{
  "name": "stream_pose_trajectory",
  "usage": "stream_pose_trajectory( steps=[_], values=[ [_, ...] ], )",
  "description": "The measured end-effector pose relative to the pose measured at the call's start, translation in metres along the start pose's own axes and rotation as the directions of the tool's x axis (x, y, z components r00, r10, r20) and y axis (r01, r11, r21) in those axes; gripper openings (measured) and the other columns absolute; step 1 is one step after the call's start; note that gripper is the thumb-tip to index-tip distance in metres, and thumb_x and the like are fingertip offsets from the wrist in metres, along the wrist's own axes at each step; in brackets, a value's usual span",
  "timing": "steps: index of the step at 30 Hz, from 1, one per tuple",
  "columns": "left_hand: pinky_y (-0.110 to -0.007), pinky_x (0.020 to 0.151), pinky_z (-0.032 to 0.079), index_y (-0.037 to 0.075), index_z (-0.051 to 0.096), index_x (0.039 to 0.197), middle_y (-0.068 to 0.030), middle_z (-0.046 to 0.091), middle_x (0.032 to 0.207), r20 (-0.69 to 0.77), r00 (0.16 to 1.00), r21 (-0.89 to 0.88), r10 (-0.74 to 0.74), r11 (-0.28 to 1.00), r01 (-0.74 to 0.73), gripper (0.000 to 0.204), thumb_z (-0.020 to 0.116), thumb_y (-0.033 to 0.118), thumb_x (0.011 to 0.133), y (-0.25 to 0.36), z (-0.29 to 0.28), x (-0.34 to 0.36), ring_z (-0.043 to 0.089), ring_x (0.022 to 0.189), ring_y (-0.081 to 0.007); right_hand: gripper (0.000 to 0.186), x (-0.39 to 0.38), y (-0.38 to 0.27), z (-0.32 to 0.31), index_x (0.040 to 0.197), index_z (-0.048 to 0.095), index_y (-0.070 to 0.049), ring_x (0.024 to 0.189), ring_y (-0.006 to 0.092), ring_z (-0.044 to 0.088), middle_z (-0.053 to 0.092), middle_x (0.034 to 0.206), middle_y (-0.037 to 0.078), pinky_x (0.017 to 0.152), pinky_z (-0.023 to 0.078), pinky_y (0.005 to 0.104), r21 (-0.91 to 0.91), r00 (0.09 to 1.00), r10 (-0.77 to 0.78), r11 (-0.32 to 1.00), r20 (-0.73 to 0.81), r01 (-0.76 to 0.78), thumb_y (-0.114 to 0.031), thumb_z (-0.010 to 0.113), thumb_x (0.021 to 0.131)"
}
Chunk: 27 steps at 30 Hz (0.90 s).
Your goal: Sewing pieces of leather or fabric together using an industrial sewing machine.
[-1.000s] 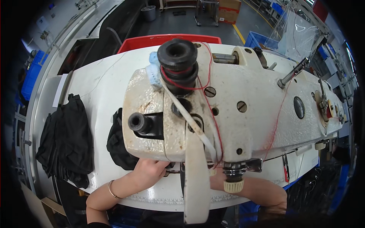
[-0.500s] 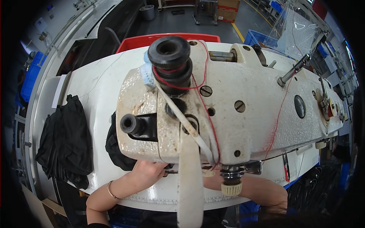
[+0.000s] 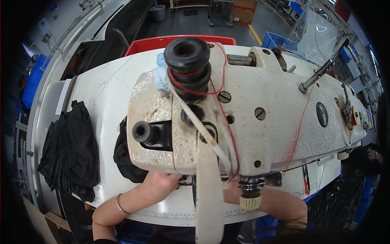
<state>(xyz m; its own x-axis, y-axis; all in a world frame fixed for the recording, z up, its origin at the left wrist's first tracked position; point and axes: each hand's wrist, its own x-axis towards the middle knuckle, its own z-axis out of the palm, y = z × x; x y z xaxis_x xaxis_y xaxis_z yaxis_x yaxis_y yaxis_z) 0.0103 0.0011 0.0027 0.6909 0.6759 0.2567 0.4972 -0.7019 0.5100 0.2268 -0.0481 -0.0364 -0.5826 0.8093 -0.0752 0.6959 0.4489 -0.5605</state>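
A white sewing machine head (image 3: 239, 134) fills the middle of the view, with red thread (image 3: 226, 126) looped round its black knob (image 3: 187, 55). Below its left end my left hand (image 3: 161, 185) rests by the needle area, next to black cloth (image 3: 126, 160). The back of this hand shows, but its fingers are tucked under the machine and hidden. My right hand (image 3: 232, 194) is mostly covered by the machine and its pale lever (image 3: 209, 199); only wrist and forearm show clearly. What either hand holds cannot be made out.
A pile of black cloth pieces (image 3: 75, 150) lies on the white table (image 3: 107, 85) at left. A printed ruler (image 3: 162, 215) runs along the near edge. Red-handled snips (image 3: 306, 181) lie at right. Behind stands a red bin (image 3: 142, 45). Another person's hand (image 3: 373, 154) shows far right.
The machine sits slightly farther right in the picture, while my arms stay nearly in place. Another person's hand has come into sight at the far right.
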Motion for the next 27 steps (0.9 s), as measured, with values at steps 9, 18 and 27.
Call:
stream_pose_trajectory(
  steps=[9,18,27],
  values=[
    [-0.041,0.077,0.05,-0.003,0.065,0.097,-0.0175,0.059,0.097,-0.113,0.991,0.079,0.07,0.995,-0.061,0.033,0.062,0.0,0.064,0.007,0.01,0.006,0.059,0.092,-0.034,0.02,0.001,-0.001,-0.009,0.092,0.063,-0.003,0.07,0.0255,0.065,0.064,0.084,0.01,0.056,0.053,0.0381,-0.061,0.953,-0.204,0.979,-0.225,0.195,-0.019,0.062,0.079],
    [-0.036,0.076,0.048,-0.002,0.062,0.105,-0.0122,0.055,0.099,0.028,0.997,0.346,0.071,0.935,-0.077,0.037,0.063,0.007,0.068,0.024,0.0,0.005,0.056,0.088,-0.029,0.039,-0.003,-0.009,-0.026,0.104,0.065,-0.007,0.099,0.0212,0.062,0.066,0.104,0.009,0.083,0.052,0.0342,-0.588,0.87,-0.455,0.763,-0.192,0.269,-0.014,0.06,0.066],
    [-0.039,0.072,0.05,0.001,0.067,0.099,-0.0095,0.059,0.099,-0.046,0.986,0.388,0.162,0.912,-0.132,0.039,0.064,0.008,0.061,0.02,0.002,-0.004,0.058,0.09,-0.0266,0.034,-0.004,-0.015,-0.029,0.122,0.055,-0.004,0.12,0.0194,0.052,0.058,0.124,0.009,0.107,0.035,0.0348,0.627,1.0,0.005,0.779,-0.008,0.001,-0.004,0.055,0.088]
  ],
)
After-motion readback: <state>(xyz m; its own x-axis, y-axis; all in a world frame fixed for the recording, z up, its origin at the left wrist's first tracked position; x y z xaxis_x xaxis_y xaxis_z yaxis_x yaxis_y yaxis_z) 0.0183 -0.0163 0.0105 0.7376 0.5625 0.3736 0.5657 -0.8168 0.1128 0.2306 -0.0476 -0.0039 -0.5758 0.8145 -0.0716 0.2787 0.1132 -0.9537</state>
